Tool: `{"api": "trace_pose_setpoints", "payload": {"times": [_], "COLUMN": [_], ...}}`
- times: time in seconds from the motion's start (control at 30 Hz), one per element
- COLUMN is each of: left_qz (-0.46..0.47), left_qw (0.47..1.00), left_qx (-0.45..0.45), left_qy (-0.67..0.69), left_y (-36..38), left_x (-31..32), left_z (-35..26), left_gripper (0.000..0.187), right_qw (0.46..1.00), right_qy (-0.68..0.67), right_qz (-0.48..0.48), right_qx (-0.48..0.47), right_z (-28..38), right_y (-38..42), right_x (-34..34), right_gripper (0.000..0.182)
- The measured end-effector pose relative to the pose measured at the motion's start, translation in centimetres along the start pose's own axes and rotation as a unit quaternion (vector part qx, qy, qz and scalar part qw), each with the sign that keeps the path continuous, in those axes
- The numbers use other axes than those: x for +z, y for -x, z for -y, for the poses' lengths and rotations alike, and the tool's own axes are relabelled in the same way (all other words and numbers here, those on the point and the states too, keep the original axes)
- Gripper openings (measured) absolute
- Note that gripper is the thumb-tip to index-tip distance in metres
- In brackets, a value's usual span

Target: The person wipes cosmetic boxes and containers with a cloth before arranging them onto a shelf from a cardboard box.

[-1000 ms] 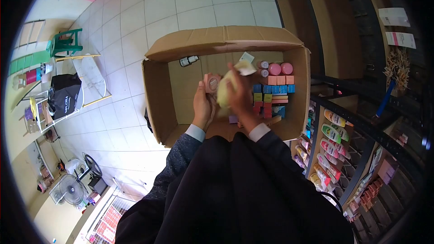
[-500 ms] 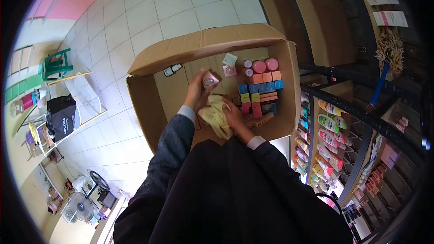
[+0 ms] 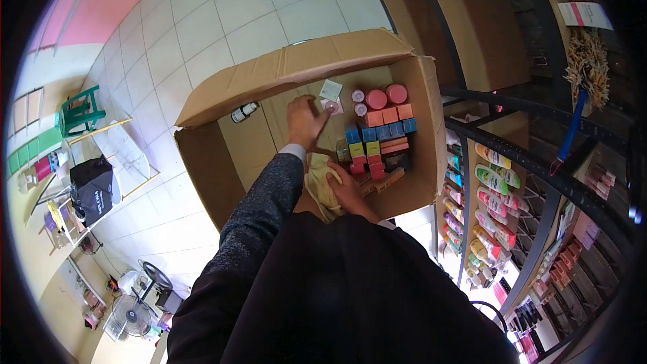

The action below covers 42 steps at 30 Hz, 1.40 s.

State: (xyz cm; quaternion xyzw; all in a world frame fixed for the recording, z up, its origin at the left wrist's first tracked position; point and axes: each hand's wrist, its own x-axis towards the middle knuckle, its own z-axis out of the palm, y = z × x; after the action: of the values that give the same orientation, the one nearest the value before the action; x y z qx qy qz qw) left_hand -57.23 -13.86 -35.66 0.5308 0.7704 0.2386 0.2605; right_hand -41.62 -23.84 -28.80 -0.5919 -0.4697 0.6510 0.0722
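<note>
My left hand [image 3: 305, 123] is inside the cardboard box [image 3: 222, 91], thumb and fingers apart. Its thumb tip reaches the edge of a small pink square pack [image 3: 331, 106] with a round window. A pale green-white small carton [image 3: 330, 89] lies just beyond that pack. In my right hand [image 3: 346, 192] is a crumpled pale yellow cloth [image 3: 321, 187], near the box's close side. Right of the hands stand rows of blue small cartons [image 3: 384, 132], yellow-green cartons [image 3: 356, 149] and pink round jars [image 3: 376, 99]. A small white bottle with a black label [image 3: 244, 112] lies at the left.
Shelves with several colourful bottles [image 3: 490, 178] stand to the right. A duster with a blue handle [image 3: 573, 128] hangs there. Leftward are a green stool [image 3: 82, 110], a black bag [image 3: 93, 189] and a fan [image 3: 132, 315] on the tiled floor's far side [image 3: 162, 141].
My left hand has moved away from me and to the right, and the pink pack it held has left its grasp. The right hand still holds the cloth. The view has shifted slightly.
</note>
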Motion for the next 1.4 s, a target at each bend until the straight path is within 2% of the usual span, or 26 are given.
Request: {"api": "trace_pose_setpoints", "payload": {"times": [0.13,0.27,0.33,0.37,0.43,0.5,0.57,0.6,0.63,0.7,0.77,0.8,0.83,0.9,0.97,1.03,1.07,1.1,1.13,1.17,1.2,1.23,1.27,1.33,1.37,1.4], "left_qz": [0.016,0.057,0.013,0.012,-0.042,0.001,0.0,0.011,0.001,-0.046,-0.06,-0.107,-0.11,-0.029,-0.038,-0.083,-0.031,-0.032,0.024,0.08,0.08,0.11,0.14,0.176,0.177,0.19], "left_qw": [0.992,0.985,0.998,0.998,0.987,0.976,0.978,0.865,0.903,0.955,0.984,0.976,0.976,0.977,0.979,0.907,0.881,0.881,0.784,0.658,0.658,0.668,0.677,0.68,0.68,0.632], "left_qx": [-0.072,-0.081,-0.044,-0.044,0.01,-0.086,-0.069,-0.128,-0.067,0.047,0.133,0.153,0.15,0.038,0.036,-0.018,-0.08,-0.081,-0.167,-0.247,-0.247,-0.232,-0.217,-0.209,-0.21,-0.2], "left_qy": [-0.099,-0.14,-0.052,-0.054,0.156,0.198,0.196,0.486,0.425,0.29,0.101,0.114,0.114,0.208,0.197,0.411,0.465,0.466,0.597,0.707,0.707,0.699,0.689,0.68,0.68,0.725], "left_y": [-2.3,-2.9,-2.0,-1.1,1.4,4.7,7.1,8.0,8.3,8.7,8.6,8.6,9.0,9.6,10.0,10.6,11.0,11.0,10.8,10.8,11.0,11.3,11.7,12.1,12.3,12.2], "left_x": [2.2,3.1,2.2,1.2,-2.0,-6.1,-10.1,-11.2,-11.5,-12.5,-14.5,-14.6,-14.9,-15.5,-15.9,-16.0,-16.6,-16.7,-16.6,-16.5,-16.1,-15.5,-14.8,-14.7,-14.7,-15.4], "left_z": [-2.6,-2.0,-1.3,-0.8,-1.0,-2.7,-7.1,-8.7,-8.4,-8.5,-8.9,-9.1,-8.9,-8.3,-8.3,-8.6,-8.7,-8.6,-8.3,-8.1,-7.8,-7.2,-6.5,-6.0,-5.9,-6.6], "left_gripper": [0.064,0.064,0.058,0.058,0.053,0.052,0.048,0.045,0.042,0.035,0.034,0.035,0.035,0.045,0.043,0.046,0.04,0.04,0.036,0.033,0.033,0.034,0.035,0.04,0.04,0.042], "right_qw": [0.999,0.999,0.999,0.999,0.995,0.97,0.96,0.956,0.924,0.909,0.893,0.895,0.899,0.887,0.886,0.903,0.904,0.964,0.911,0.911,0.943,0.924,0.877,0.929,0.929,0.939], "right_qy": [0.031,0.028,0.019,-0.032,-0.084,-0.162,-0.166,-0.02,0.129,0.146,0.163,0.18,0.197,0.202,0.216,0.169,0.169,-0.121,-0.397,-0.397,-0.158,-0.024,0.098,-0.051,-0.052,0.008], "right_qz": [-0.006,-0.016,-0.002,-0.001,0.004,-0.089,-0.114,-0.095,-0.075,-0.09,-0.1,-0.095,-0.089,-0.123,-0.198,-0.232,-0.231,-0.088,0.065,0.066,-0.005,-0.031,-0.078,0.073,0.072,0.075], "right_qx": [0.007,0.03,0.029,-0.012,-0.06,-0.156,-0.193,-0.276,-0.351,-0.38,-0.408,-0.396,-0.382,-0.397,-0.359,-0.318,-0.319,-0.219,-0.091,-0.091,-0.293,-0.381,-0.463,-0.359,-0.359,-0.334], "right_z": [0.3,0.6,1.6,2.3,4.4,6.8,9.5,10.9,12.0,13.4,14.6,15.0,15.2,15.4,14.2,13.2,12.9,13.9,14.4,14.3,14.3,14.4,14.5,15.1,15.3,15.4], "right_y": [0.6,0.8,1.8,2.4,3.3,4.5,3.7,3.2,2.9,2.8,2.7,2.9,3.1,2.7,0.8,-1.6,-1.3,-0.1,0.6,0.9,1.0,1.1,1.2,1.7,1.7,1.6], "right_x": [-0.4,-1.8,-3.1,-3.6,-4.7,-5.2,-4.6,-4.4,-4.1,-3.4,-3.2,-3.3,-3.3,-3.3,-4.5,-6.1,-6.1,-6.2,-6.1,-5.4,-4.4,-3.9,-3.4,-3.2,-3.1,-3.1], "right_gripper": [0.041,0.038,0.036,0.033,0.031,0.027,0.025,0.025,0.024,0.025,0.025,0.024,0.023,0.021,0.019,0.028,0.028,0.031,0.035,0.035,0.037,0.038,0.039,0.036,0.036,0.037]}}
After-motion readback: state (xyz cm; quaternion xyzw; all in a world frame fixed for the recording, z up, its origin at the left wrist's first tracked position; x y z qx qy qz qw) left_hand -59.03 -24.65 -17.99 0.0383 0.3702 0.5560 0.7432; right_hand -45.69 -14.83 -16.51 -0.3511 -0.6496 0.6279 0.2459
